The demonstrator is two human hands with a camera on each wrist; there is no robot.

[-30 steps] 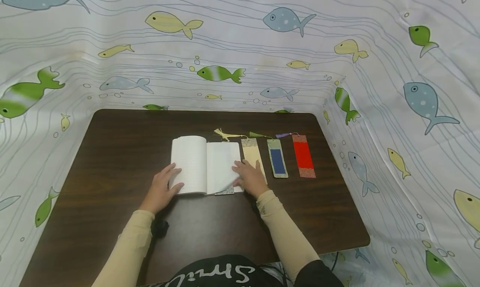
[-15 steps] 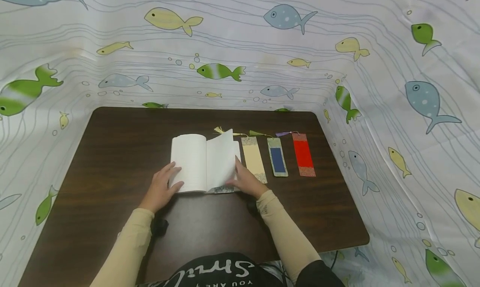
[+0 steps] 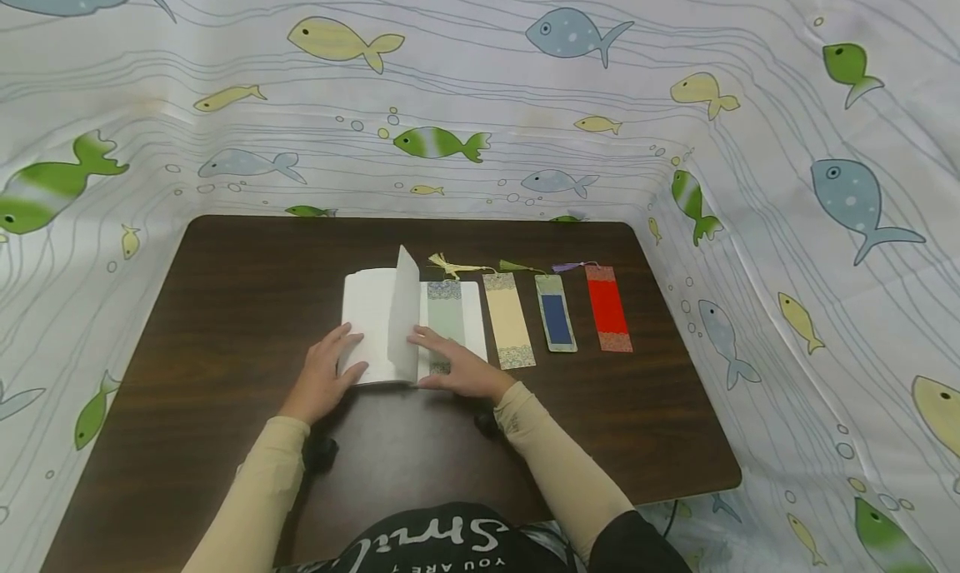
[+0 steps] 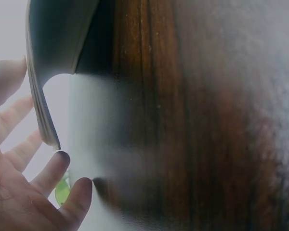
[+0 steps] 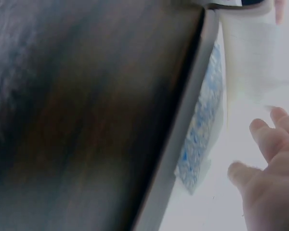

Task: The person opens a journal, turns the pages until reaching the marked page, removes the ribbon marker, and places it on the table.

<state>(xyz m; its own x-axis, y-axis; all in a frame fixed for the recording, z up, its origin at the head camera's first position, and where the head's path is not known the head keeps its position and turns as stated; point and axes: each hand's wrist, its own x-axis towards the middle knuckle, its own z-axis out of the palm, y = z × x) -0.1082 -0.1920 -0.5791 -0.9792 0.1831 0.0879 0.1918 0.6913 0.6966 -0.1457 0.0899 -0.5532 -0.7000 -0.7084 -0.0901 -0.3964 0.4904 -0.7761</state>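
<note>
An open notebook (image 3: 367, 302) lies on the dark wooden table. My left hand (image 3: 322, 375) rests at its left edge, thumb over the page; the left wrist view shows spread fingers (image 4: 53, 173) beside the notebook's edge (image 4: 42, 106). One white page (image 3: 403, 319) stands up near the spine. Against that page my right hand (image 3: 463, 368) presses with extended fingers. A pale green bookmark (image 3: 446, 306) with patterned ends lies on the right-hand page, partly hidden by this hand. Its blue-patterned end (image 5: 200, 125) shows in the right wrist view.
To the right of the notebook lie a cream bookmark (image 3: 510, 321), a green one with a blue panel (image 3: 556, 318) and a red bookmark (image 3: 609, 310), with tassels at their tops. A fish-print cloth (image 3: 480, 90) surrounds the table (image 3: 247, 306).
My right hand has moved left, lifting the right-hand page and swinging it upright toward the spine. The pale green bookmark beneath is uncovered. My left hand has stayed at the notebook's left edge.
</note>
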